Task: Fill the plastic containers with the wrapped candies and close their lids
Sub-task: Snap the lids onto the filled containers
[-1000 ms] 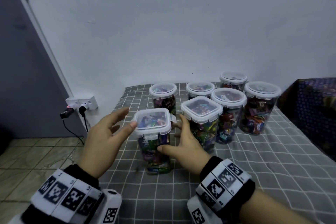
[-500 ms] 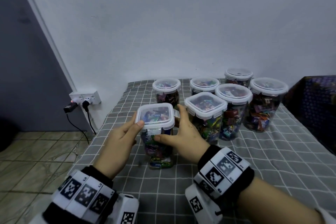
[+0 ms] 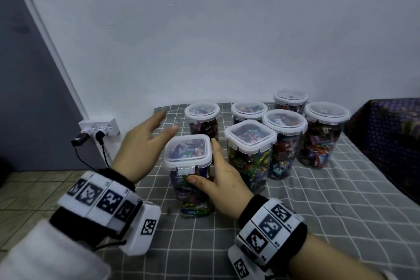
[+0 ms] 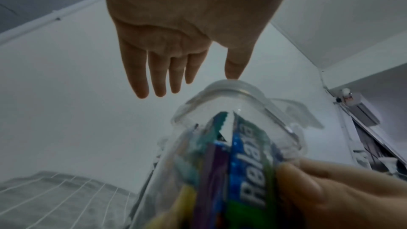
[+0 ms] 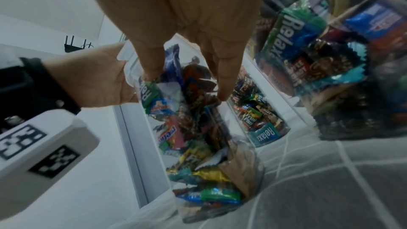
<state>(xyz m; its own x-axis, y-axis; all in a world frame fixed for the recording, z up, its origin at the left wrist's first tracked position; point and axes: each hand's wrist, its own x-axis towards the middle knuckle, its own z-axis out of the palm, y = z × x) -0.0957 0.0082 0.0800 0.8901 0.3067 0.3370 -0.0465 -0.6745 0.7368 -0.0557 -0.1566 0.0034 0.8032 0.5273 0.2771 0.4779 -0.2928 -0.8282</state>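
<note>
A tall square plastic container [image 3: 191, 191] full of wrapped candies stands on the grey checked cloth [image 3: 318, 200], its white-rimmed lid [image 3: 187, 152] on top. My right hand [image 3: 202, 161] grips its body, with the thumb across the front under the front clip and the fingers along the right side. In the right wrist view the thumb and a finger of this hand [image 5: 187, 86] press on the clear wall of the container [image 5: 198, 137]. My left hand [image 3: 167, 121] hovers open just left of the lid, fingers straight. From the left wrist its thumb tip [image 4: 231, 76] sits close above the lid's rim.
Behind stand another square container [image 3: 250, 141] and several round ones [image 3: 284, 125], all lidded and full of candy. A wall socket with plugs [image 3: 100, 127] is at the left, with tiled floor [image 3: 27, 188] below. A dark patterned cloth [image 3: 386, 138] is at the right.
My left hand has come off the lid's left edge and spread open beside it. The right hand stays on the container.
</note>
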